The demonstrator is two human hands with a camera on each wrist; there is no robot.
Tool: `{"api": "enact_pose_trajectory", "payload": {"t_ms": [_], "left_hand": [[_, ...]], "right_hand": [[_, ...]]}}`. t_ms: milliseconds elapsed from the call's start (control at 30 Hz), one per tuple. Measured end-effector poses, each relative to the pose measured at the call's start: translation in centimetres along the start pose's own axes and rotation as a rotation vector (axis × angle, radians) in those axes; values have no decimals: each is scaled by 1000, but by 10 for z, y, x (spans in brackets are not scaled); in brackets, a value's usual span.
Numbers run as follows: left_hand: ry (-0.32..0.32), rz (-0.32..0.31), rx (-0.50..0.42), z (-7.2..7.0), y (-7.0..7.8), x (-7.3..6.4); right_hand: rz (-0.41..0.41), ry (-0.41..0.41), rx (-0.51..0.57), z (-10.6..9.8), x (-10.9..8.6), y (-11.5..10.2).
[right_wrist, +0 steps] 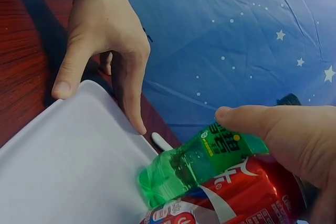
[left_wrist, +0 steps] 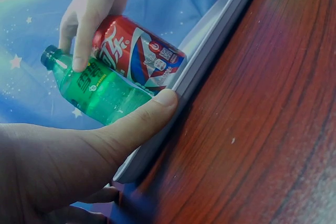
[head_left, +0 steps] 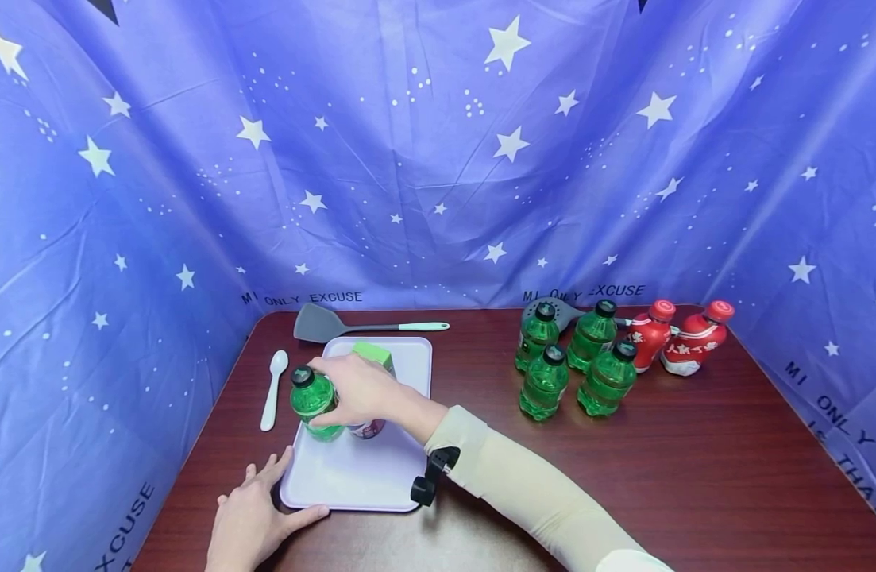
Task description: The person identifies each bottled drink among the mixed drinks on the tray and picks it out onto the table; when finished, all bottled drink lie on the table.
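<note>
A pale lilac tray (head_left: 359,477) lies on the table. At its near left corner my left hand (head_left: 252,508) rests, thumb and fingers spread along the rim. My right hand (head_left: 362,389) reaches over the tray and grips a green soda bottle (head_left: 314,405) with a black cap, upright at the tray's left side. Right beside the bottle stands a red cola can (left_wrist: 139,53), mostly covered by the right hand in the head view. A green box (head_left: 373,354) shows behind that hand on the tray. The right wrist view has the bottle's label (right_wrist: 220,142) under my right thumb.
To the tray's left lies a white spoon (head_left: 274,389); behind it, a grey spatula (head_left: 345,326). Several green bottles (head_left: 545,383) stand at the right, next to two red bottles (head_left: 695,340). A slotted turner (head_left: 562,310) lies behind them. A starry curtain (head_left: 438,159) encloses the table.
</note>
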State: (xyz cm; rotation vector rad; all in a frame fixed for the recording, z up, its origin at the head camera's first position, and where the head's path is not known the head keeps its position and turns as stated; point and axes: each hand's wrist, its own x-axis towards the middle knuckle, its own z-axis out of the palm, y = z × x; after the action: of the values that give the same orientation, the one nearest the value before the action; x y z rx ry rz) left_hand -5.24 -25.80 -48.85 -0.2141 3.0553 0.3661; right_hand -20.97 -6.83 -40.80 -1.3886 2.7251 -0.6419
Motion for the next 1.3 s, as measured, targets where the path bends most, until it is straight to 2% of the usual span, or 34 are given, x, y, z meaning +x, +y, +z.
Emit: {"api": "enact_pose_trajectory", "payload": {"t_ms": [233,467,633,800,900,967,1167,1300], "left_hand": [[11,12,-13,-1,0,-2],[20,22,-20,-1,1,-4],[21,19,-22,-2,1,-4],[24,20,-25,-2,1,-4],[28,25,-26,-2,1,-4],[25,24,-23,-2,1,-4],[12,11,-5,-1,2,-1],[3,3,2,-2,2,0]], "right_hand": [[144,-2,-60,3,3,-8],[206,0,-98,5,4,-11],[208,15,-59,6,4,-10],[153,58,-3,-1,4,-10],[118,112,26,-9,3,-10],[103,160,76,-17,3,-10],[57,315,329,-45,-2,-14],[46,389,422,-60,-6,-18]]}}
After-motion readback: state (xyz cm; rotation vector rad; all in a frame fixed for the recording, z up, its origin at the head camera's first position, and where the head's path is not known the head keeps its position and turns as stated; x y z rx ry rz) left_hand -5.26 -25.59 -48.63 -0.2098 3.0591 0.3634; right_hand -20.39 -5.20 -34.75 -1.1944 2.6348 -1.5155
